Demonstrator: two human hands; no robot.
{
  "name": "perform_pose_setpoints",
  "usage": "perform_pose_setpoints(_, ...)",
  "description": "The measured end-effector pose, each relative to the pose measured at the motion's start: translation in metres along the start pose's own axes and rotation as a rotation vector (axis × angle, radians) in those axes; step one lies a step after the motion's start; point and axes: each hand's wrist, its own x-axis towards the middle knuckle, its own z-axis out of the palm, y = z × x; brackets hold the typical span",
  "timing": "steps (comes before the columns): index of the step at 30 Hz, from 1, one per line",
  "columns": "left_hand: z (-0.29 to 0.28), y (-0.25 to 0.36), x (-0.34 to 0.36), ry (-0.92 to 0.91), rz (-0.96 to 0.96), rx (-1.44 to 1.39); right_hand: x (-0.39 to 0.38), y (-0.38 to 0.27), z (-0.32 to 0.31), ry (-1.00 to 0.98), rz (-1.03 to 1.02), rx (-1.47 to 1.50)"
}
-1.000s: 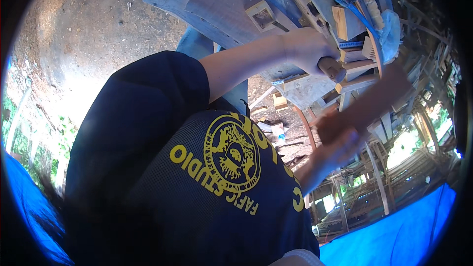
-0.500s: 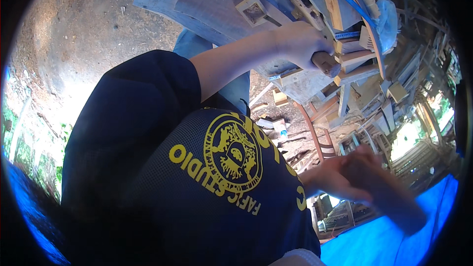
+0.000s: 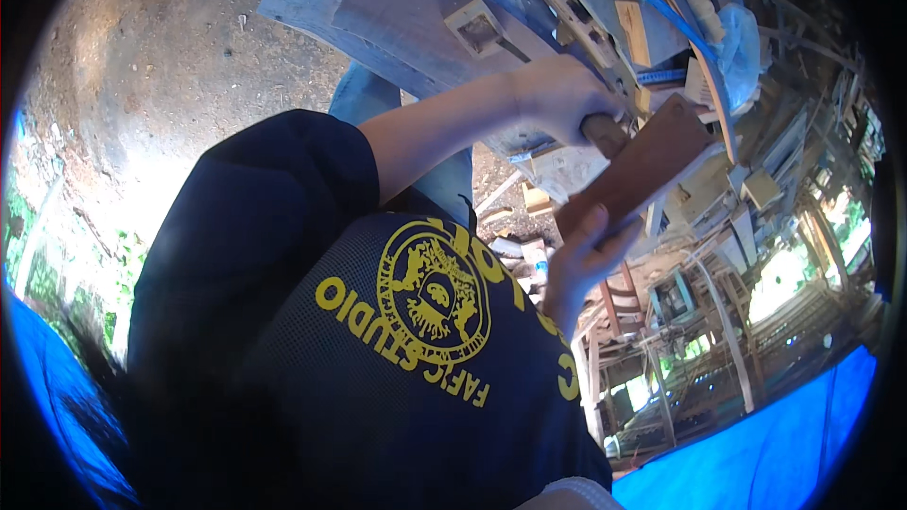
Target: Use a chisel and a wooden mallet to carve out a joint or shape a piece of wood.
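My left hand [image 3: 567, 99] is closed around a short, blunt-ended brown wooden piece [image 3: 603, 134]; the rest of it is hidden in my fist. Below and to the right, my right hand [image 3: 588, 260] grips a flat reddish-brown wooden board [image 3: 635, 172] by its lower end, the thumb lying on its face. The board slants up to the right, its side close by the end of the wooden piece. Whether the two touch, I cannot tell. Beyond my left hand lies a pale square frame-like block [image 3: 475, 28] on a grey sheet-covered surface [image 3: 402, 5].
Wood offcuts, including a pale block [image 3: 633, 33], crowd the bench at upper right. A clear plastic bag [image 3: 739, 57] hangs by a curved wooden strip [image 3: 715, 99]. Stacked scrap wood [image 3: 737, 293] fills the right side. A blue tarp [image 3: 756, 444] spreads at lower right.
My right hand has brought the board up and to the left from the lower right, beside the wooden piece in my left hand. The left hand has shifted only slightly.
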Motion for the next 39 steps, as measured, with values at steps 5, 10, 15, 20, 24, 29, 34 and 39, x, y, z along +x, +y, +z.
perform_pose_setpoints(5,-0.001,0.003,-0.001,-0.073,-0.068,0.049,0.012,0.020,-0.019,0.312,0.022,0.699)
perform_pose_setpoints(10,0.001,0.008,0.003,-0.018,0.000,0.014,-0.010,0.058,0.001,-0.071,0.004,0.262)
perform_pose_setpoints(15,0.004,0.005,0.004,-0.017,0.040,0.025,-0.021,0.090,0.025,-0.035,0.014,0.531)
perform_pose_setpoints(20,0.014,0.005,0.001,-0.104,0.009,0.144,-0.008,0.069,0.015,-0.061,0.038,0.365)
perform_pose_setpoints(24,0.012,0.003,0.001,-0.041,0.062,0.091,0.001,0.049,-0.027,0.073,0.081,0.622)
perform_pose_setpoints(29,0.008,0.001,-0.003,-0.013,0.086,0.046,-0.015,0.020,-0.004,0.305,0.025,0.668)
perform_pose_setpoints(34,0.006,-0.007,-0.011,-0.113,0.048,0.098,-0.022,0.012,-0.003,-0.076,0.170,0.481)
perform_pose_setpoints(39,0.016,0.000,-0.024,-0.217,0.113,0.154,-0.014,0.027,-0.056,0.411,0.004,0.599)
